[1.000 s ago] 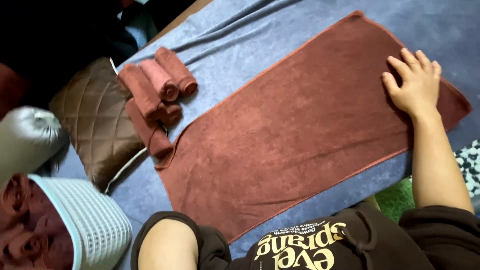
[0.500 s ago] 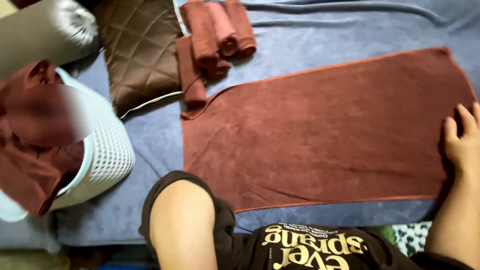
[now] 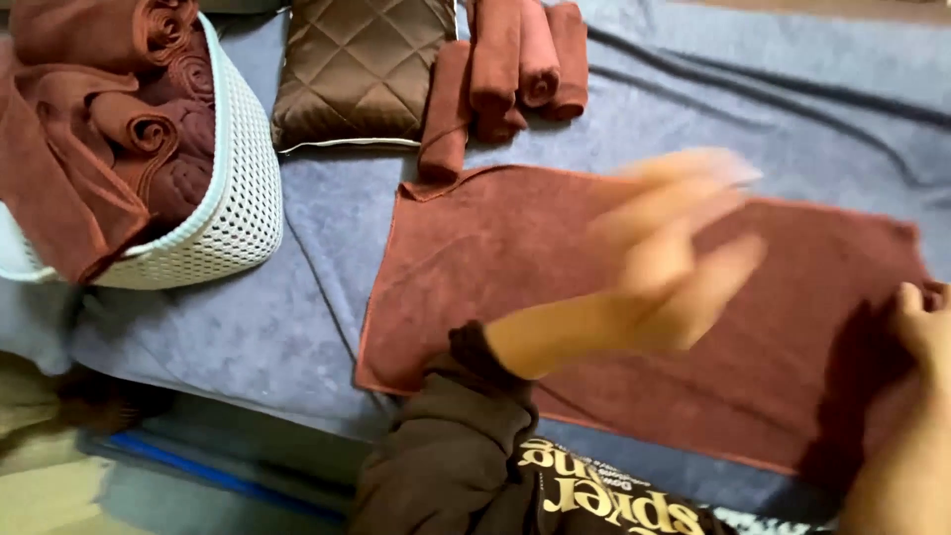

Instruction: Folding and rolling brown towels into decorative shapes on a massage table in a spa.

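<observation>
White mesh basket [image 3: 233,213] at left, full of rolled maroon towels [image 3: 139,129]. Quilted brown cushion [image 3: 362,64] beside it, then rolled towels [image 3: 515,59] on blue bed cover [image 3: 248,337]. Maroon towel [image 3: 495,267] lies flat mid-bed. Left hand [image 3: 674,253] blurred above it, fingers spread, empty. Right hand [image 3: 926,322] on towel's right edge; grip unclear.

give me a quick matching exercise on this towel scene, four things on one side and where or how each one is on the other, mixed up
Things:
1. flat brown towel
2. white mesh basket
3. quilted brown cushion
4. left hand

Places or states:
A. motion-blurred, above the flat towel
B. spread out on the blue cover
C. far left, filled with rolled towels
D. at the top, between the basket and a pile of rolled towels

Pairs: 1-B, 2-C, 3-D, 4-A
</observation>
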